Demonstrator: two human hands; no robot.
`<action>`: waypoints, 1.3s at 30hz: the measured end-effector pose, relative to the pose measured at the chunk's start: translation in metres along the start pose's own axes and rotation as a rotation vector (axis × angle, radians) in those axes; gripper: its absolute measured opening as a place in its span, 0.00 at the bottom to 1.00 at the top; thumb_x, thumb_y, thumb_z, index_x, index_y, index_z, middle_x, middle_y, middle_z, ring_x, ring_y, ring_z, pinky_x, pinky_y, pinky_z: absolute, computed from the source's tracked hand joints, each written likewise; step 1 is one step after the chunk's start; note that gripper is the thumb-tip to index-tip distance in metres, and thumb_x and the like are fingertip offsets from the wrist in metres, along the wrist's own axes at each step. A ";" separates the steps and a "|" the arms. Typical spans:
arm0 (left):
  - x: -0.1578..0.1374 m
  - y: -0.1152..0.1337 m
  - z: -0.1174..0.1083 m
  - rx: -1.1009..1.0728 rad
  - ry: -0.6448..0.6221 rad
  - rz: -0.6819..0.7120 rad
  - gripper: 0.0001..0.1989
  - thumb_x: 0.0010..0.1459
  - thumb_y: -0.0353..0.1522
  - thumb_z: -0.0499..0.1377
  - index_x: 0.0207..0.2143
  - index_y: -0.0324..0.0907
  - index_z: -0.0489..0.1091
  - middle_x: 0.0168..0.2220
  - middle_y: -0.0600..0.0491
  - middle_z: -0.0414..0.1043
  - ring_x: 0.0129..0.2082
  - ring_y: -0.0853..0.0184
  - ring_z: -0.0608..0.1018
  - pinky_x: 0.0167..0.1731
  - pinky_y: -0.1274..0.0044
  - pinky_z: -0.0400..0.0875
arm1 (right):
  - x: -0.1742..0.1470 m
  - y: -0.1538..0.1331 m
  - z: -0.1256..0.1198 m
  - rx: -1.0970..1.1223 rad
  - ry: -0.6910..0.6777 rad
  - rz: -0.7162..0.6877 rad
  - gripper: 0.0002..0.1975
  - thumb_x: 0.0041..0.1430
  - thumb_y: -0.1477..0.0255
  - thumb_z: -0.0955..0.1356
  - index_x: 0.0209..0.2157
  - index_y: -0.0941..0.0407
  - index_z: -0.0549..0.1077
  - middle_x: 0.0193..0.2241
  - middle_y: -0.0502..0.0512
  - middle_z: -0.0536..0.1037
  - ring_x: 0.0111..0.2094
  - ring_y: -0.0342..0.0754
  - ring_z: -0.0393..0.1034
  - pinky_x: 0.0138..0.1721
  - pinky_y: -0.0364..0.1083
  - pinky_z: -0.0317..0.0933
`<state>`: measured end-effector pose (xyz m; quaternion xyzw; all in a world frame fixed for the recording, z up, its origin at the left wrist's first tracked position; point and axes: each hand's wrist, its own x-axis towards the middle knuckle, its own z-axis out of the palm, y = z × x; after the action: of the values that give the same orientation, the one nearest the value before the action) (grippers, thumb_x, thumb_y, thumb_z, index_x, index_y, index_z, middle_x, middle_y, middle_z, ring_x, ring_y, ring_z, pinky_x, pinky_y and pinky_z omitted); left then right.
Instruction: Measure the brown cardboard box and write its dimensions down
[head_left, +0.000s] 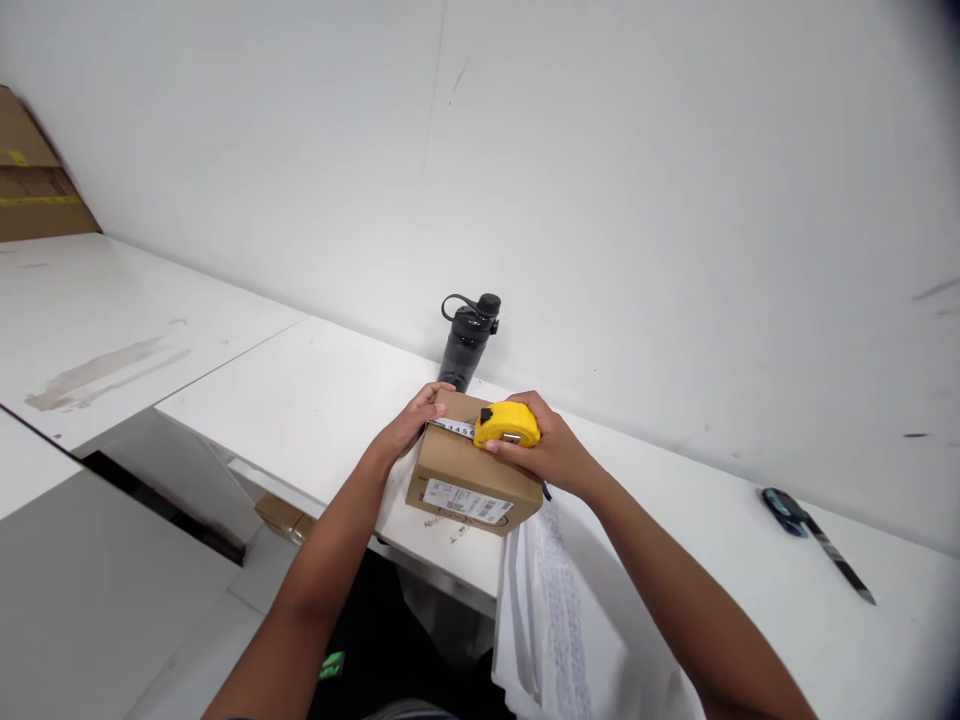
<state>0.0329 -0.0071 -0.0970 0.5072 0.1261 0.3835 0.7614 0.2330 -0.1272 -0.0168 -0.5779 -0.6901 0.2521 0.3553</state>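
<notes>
A brown cardboard box (450, 470) with a white printed label (468, 501) on its front side sits on the white table. My right hand (551, 445) is closed around a yellow tape measure (507, 426), held against the top of the box. From its case a short white blade (455, 428) with printed numbers stretches left across the box top. My left hand (414, 420) grips the box's left edge, its thumb by the blade's end; the exact tip is hidden. Just behind the box stands a dark water bottle (463, 345) with a loop on its lid.
White papers or bags (551, 600) hang over the table's front edge, below my right forearm. A black-handled knife (817, 540) lies on the right. Cardboard boxes (37, 185) stand far left, and a small carton (281, 517) lies under the table. A white wall (600, 200) rises behind.
</notes>
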 end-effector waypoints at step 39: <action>-0.002 0.004 -0.006 0.048 -0.090 -0.017 0.29 0.48 0.38 0.65 0.53 0.49 0.65 0.61 0.49 0.61 0.53 0.53 0.72 0.46 0.68 0.69 | -0.053 0.054 -0.050 0.286 0.110 0.154 0.28 0.45 0.60 0.77 0.44 0.50 0.64 0.38 0.51 0.73 0.34 0.50 0.73 0.32 0.52 0.75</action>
<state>0.0263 -0.0036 -0.0969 0.5409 0.1052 0.3506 0.7573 0.3100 -0.1707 -0.0371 -0.5857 -0.5804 0.3423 0.4505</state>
